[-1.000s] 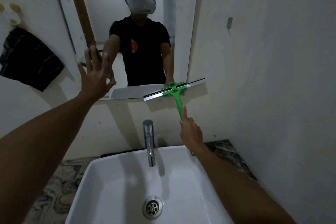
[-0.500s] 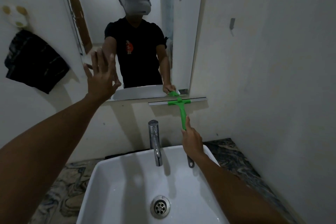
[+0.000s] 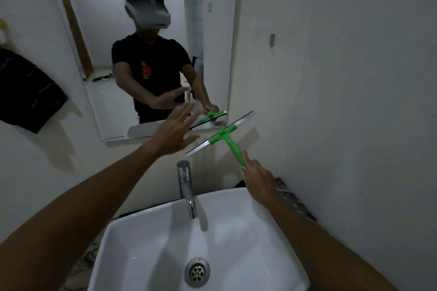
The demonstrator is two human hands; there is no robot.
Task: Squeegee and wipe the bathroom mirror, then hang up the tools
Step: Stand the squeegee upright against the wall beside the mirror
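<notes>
The right hand (image 3: 259,178) grips the green squeegee (image 3: 223,136) by its handle, forefinger laid along it, below the mirror's (image 3: 113,92) lower right corner. Its blade slants up to the right, off the glass. The left hand (image 3: 173,131) reaches toward it, fingers straight and spread.

The single head camera is looking forward and down from close above the sink (image 3: 272,231), both forearms reaching away from it toward the mirror (image 3: 113,19) (itself reflecting the wearer).

Right hand (image 3: 259,176) holds green squeegee (image 3: 221,136) below mirror (image 3: 113,59); left hand (image 3: 173,133) spread flat.
</notes>
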